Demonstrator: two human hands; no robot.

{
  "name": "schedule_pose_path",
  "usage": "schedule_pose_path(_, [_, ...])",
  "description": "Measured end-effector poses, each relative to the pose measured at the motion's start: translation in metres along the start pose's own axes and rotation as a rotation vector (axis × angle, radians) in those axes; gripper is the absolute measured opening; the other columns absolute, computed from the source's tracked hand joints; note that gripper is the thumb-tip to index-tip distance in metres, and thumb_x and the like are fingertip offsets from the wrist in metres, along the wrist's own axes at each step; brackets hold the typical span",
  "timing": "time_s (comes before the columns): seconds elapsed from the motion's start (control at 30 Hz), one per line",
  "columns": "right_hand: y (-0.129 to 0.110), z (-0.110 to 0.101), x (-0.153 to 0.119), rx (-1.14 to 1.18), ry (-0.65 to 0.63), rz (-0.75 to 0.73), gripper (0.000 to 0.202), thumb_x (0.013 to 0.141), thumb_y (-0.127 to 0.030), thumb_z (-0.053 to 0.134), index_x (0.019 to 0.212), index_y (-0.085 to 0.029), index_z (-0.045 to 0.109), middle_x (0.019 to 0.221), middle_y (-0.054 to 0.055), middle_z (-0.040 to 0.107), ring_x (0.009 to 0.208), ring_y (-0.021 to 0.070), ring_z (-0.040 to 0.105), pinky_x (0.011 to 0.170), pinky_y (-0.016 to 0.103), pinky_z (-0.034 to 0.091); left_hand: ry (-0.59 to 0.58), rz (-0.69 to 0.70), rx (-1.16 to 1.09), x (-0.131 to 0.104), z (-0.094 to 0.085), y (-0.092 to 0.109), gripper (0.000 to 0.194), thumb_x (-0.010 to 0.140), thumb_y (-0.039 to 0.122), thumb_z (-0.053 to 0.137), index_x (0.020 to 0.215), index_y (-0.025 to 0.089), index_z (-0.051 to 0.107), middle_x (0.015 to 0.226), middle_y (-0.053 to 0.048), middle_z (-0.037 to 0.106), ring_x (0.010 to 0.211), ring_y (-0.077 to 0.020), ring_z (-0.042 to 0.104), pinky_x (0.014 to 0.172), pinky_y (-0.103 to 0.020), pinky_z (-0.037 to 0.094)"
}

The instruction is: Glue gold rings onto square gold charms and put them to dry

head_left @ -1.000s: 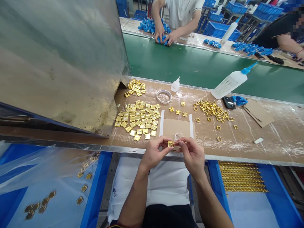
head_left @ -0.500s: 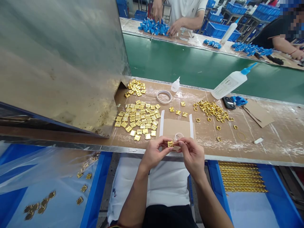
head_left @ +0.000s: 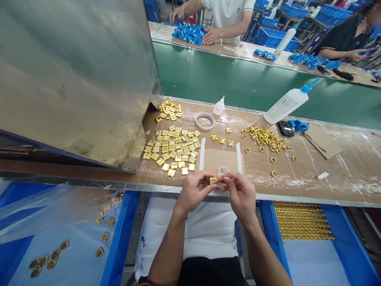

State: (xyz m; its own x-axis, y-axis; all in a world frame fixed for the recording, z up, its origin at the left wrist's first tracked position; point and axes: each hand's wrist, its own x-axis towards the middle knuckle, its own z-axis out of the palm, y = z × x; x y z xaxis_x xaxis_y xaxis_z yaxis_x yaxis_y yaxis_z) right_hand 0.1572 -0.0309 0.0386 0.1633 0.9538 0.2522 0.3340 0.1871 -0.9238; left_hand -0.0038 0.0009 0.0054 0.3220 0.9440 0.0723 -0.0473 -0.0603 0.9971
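Piece, small, squarish and gold-coloured, at near edge of counter. Pinched between narrowed fingers of left hand, seemingly by its edges; presumably so as to leave a face exposed and steady. In right hand: thin reddish stick, held between closely set fingers and aimed left at the piece; grip probably chosen for fine control. Contact of tip with piece: cannot tell.

Just beyond both hands, cardboard mat, bordered by two white strips, apparently taped against slipping. On it, clear round item, partly behind right hand; nature unclear.

To left of mat, many gold plates laid flat and close together, likely for quick picking; heap of gold parts beyond. Past the mat, four separate parts. To right, gold rings in a loose pile, with a few strays nearer, seemingly for easy right-side reach. Farther back, tape roll, small bottle and large blue-nozzled bottle; probably set clear of the working spot.

Below, right-hand tray with gold rows lined up, perhaps against tangling. Left-hand tray with scattered gold pieces. Across green surface, co-worker's hand beside blue pile.
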Motion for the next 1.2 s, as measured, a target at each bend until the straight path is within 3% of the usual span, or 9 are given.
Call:
schedule_pose_path(0.33, [-0.0008, -0.0008, -0.0005, -0.009, -0.01, 0.048, 0.023, 0.099, -0.042, 0.062, 0.089, -0.022, 0.07, 0.076, 0.003, 0.077, 0.055, 0.0173, 0.072, 0.052, 0.026, 0.061, -0.002, -0.008, 0.003, -0.0002, -0.0001, -0.0006, 0.027, 0.086, 0.035, 0.075, 0.103, 0.015, 0.077, 0.082, -0.005, 0.074, 0.072, -0.0163, 0.067, 0.068, -0.026, 0.054])
schedule_pose_path(0.97, [-0.0033, 0.0003, 0.0015, -0.006, -0.001, 0.032, 0.02, 0.097, -0.038, 0.063, 0.088, -0.022, 0.071, 0.073, 0.002, 0.077, 0.054, 0.0164, 0.072, 0.05, 0.024, 0.06, -0.003, -0.001, 0.014, -0.0008, -0.0005, 0.0002, 0.025, 0.086, 0.034, 0.074, 0.103, 0.015, 0.077, 0.081, -0.005, 0.074, 0.071, -0.0163, 0.066, 0.067, -0.026, 0.054])
schedule_pose_path(1.2, [-0.0018, 0.0, 0.0014, -0.009, 0.007, 0.044, 0.027, 0.097, -0.046, 0.063, 0.087, -0.022, 0.071, 0.072, 0.002, 0.076, 0.052, 0.0168, 0.071, 0.049, 0.025, 0.06, -0.007, 0.001, 0.021, -0.0004, -0.0005, -0.001, 0.025, 0.086, 0.033, 0.073, 0.104, 0.015, 0.077, 0.083, -0.006, 0.075, 0.072, -0.0165, 0.067, 0.069, -0.026, 0.055])
